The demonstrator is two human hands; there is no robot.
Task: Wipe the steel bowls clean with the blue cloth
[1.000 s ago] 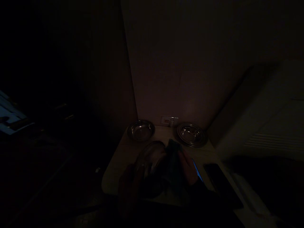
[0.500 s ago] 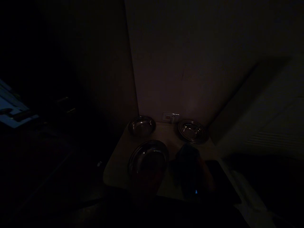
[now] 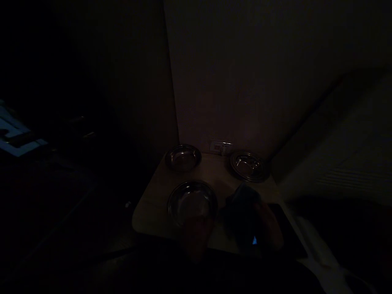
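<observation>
The view is very dark. A round steel plate [image 3: 191,200] lies flat on a small light table [image 3: 153,208]. My left hand [image 3: 196,234] is at the plate's near rim; its fingers are lost in the dark. My right hand [image 3: 271,228] is closed round a bunched dark cloth [image 3: 243,210], just right of the plate and over the table. A small blue light [image 3: 254,241] glows at the cloth's lower edge.
A steel bowl [image 3: 183,157] and a second steel plate [image 3: 249,165] stand at the table's back edge, with a wall socket [image 3: 220,146] between them. A dark flat slab [image 3: 290,239] lies at the right edge. Pale bedding [image 3: 343,163] is on the right.
The near plate, held tilted up with the cloth against it a second ago, now lies flat on the table. My right hand and the cloth have moved off it to the right.
</observation>
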